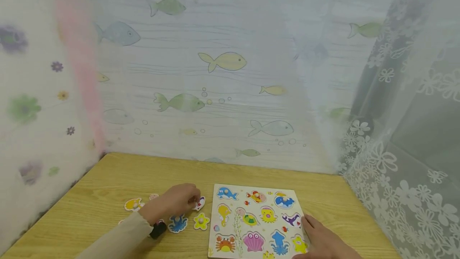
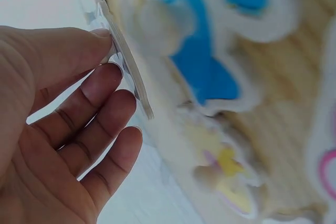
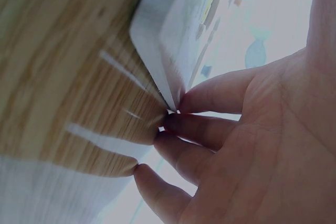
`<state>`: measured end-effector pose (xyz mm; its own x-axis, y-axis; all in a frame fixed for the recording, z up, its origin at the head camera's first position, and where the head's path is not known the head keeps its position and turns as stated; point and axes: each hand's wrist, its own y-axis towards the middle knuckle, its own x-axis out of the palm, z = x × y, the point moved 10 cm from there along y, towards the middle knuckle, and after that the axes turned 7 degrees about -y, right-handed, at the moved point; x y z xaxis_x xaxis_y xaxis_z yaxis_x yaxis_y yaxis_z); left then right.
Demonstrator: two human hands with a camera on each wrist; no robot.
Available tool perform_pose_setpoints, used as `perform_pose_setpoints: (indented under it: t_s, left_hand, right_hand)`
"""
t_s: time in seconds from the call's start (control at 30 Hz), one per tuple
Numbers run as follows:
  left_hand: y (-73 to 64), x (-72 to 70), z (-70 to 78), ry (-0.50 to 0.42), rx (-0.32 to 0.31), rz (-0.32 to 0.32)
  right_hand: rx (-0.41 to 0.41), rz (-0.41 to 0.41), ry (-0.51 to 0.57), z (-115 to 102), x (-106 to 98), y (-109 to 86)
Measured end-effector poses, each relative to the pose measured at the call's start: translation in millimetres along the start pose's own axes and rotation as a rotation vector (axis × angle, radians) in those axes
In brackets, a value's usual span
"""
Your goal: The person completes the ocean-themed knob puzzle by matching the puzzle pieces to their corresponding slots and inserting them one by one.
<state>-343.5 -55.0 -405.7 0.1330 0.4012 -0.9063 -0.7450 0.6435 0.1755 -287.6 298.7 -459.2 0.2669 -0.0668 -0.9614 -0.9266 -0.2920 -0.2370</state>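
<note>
My left hand (image 1: 181, 198) pinches a small flat puzzle piece (image 1: 200, 203) with a white border and some purple, above the table left of the puzzle board (image 1: 244, 185). In the left wrist view the piece (image 2: 131, 72) shows edge-on between thumb and fingertips. Close by lie a yellow star piece (image 1: 201, 221) and a blue tentacled piece (image 1: 177, 224). My right hand (image 1: 325, 239) rests at the board's right edge. Its fairly straight fingers (image 3: 210, 95) touch that edge in the right wrist view. Knobbed pieces sit in the board's top row: a blue whale (image 1: 226, 193), a red fish (image 1: 256, 196) and another blue one (image 1: 284, 200).
Behind my left arm lie a yellow piece (image 1: 133, 204) and a pink one (image 1: 153, 196); the forearm partly hides others. The wooden table (image 1: 161, 169) meets a fish-patterned curtain (image 1: 223, 131) at the back. Flowered lace (image 1: 384, 159) hangs on the right.
</note>
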Motion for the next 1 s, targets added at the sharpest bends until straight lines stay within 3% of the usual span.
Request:
perform_pose_setpoints:
  t_s: [0.3,0.63,1.0]
  left_hand:
    - [22.5,2.4,24.6,0.007,0.070,-0.006]
    - [47.8,18.0,62.6,0.027,0.153,-0.028]
    - [72.3,41.0,94.3,0.031,0.184,-0.085]
  right_hand:
    - [0.018,-0.004,0.010,2,1,0.1]
    - [-0.001,0.010,0.009,1,0,-0.5]
    - [-0.009,0.017,0.017,1,-3,-2.9]
